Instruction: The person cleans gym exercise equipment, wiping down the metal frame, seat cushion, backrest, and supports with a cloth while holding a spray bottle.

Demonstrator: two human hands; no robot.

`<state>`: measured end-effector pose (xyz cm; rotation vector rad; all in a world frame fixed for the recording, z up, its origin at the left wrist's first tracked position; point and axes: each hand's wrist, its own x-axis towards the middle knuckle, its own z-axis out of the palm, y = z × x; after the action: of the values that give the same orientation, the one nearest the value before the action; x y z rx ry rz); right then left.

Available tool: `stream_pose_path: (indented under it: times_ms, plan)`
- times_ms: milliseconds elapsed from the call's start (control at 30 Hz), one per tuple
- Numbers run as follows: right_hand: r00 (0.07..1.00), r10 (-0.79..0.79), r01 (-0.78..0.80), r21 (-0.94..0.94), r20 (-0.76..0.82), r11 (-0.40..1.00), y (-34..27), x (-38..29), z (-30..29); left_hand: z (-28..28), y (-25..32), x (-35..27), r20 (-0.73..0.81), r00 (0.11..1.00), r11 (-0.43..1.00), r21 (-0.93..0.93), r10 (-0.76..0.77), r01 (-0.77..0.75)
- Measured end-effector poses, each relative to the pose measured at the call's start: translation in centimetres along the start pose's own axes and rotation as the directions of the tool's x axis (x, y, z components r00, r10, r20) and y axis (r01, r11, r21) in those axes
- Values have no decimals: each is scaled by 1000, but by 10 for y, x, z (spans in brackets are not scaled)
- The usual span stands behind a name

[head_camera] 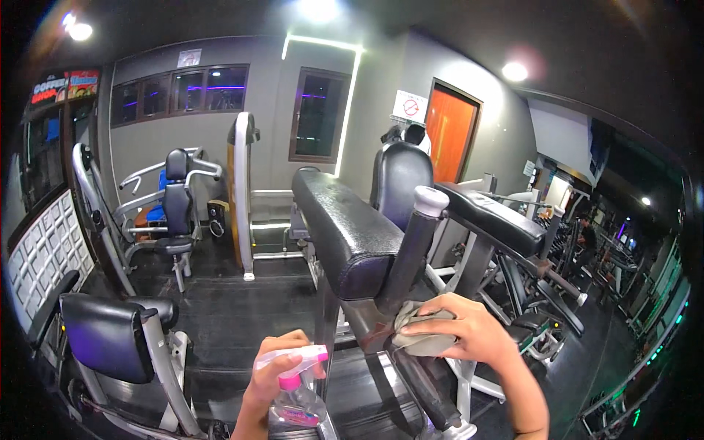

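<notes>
My left hand [278,366] grips a clear spray bottle [297,404] with a pink and white trigger head, low in the middle of the view. My right hand [459,327] holds a crumpled grey-green cloth [423,333] against the joint of an exercise machine's metal frame [368,330]. Just above the cloth rises a dark padded handle [410,264] with a silvery end cap. A second dark handle [426,385] slants down below it. Left of the upper handle lies a long black padded armrest [352,236]. The cloth hides part of the joint.
A black backrest [401,179] and a second padded arm [495,217] stand beyond. At the lower left is another machine's black pad [110,335]. A seated press machine [179,214] is at the back left, and benches [531,324] stand to the right. A person [587,239] is far off at the right.
</notes>
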<state>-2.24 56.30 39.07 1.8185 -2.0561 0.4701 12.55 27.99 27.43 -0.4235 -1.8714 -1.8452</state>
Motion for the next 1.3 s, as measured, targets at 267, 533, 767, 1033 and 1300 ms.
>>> stream_pose_path:
  times_ms: [267,533,767,1033,1300]
  plan:
    - [567,379,-172,345,-731,923,-5,-45,144,39,-8,34,-3,943,940,-85,333,-332]
    - [576,487,-145,504,-656,851,0,-65,150,46,-2,48,120,928,933,27,353,-359]
    - [523,734,-161,796,-432,584,27,-9,135,63,8,39,141,948,921,234,287,-313]
    - [626,662,-63,819,-413,571,-7,-24,119,69,10,36,-23,973,948,231,228,-217]
    - [892,252,-88,405,-374,910,-20,-27,56,67,5,34,-93,963,960,151,253,-238]
